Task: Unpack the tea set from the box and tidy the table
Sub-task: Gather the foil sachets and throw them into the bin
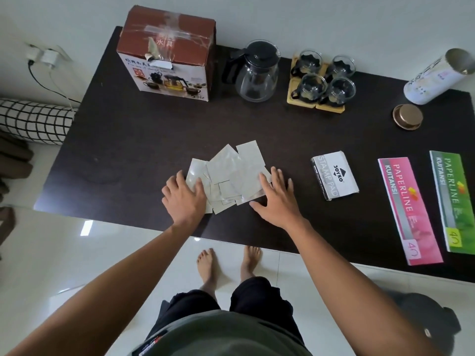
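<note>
Glass teapot [257, 73] and 4 glass cups [322, 79] out on dark table [128, 140], right of taped box [167, 55]. Left hand [183, 196], right hand [276, 199] – fingers spread flat, flanking silver sachets [231, 176].

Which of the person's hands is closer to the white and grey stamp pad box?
Right. The right hand rests flat on the silver foil sachets, just left of the white and grey stamp pad box. The left hand lies beyond the pile, farther away.
</note>
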